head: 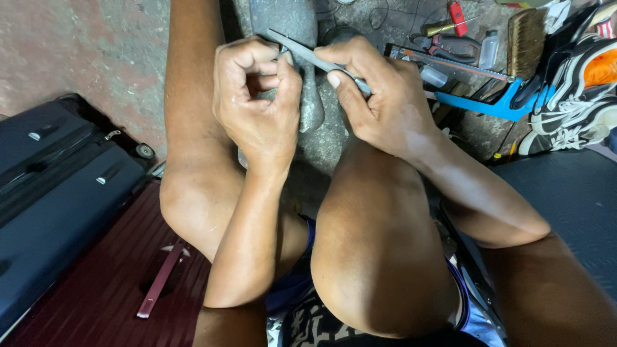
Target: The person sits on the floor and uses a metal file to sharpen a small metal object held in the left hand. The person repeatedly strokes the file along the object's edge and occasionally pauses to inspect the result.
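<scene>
Grey metal blade, thin and pointed, runs slantwise between both hands above a grey stone on the concrete floor. Right hand pinches its rear end, thumb on top, wrist bent over the right knee. Left hand is curled tight, fingertips tucked in against the blade's tip end; what else it grips I cannot tell. Left forearm rises between the knees. Suitcases lie left; a blue hacksaw, pliers, brush and sneakers lie right.
</scene>
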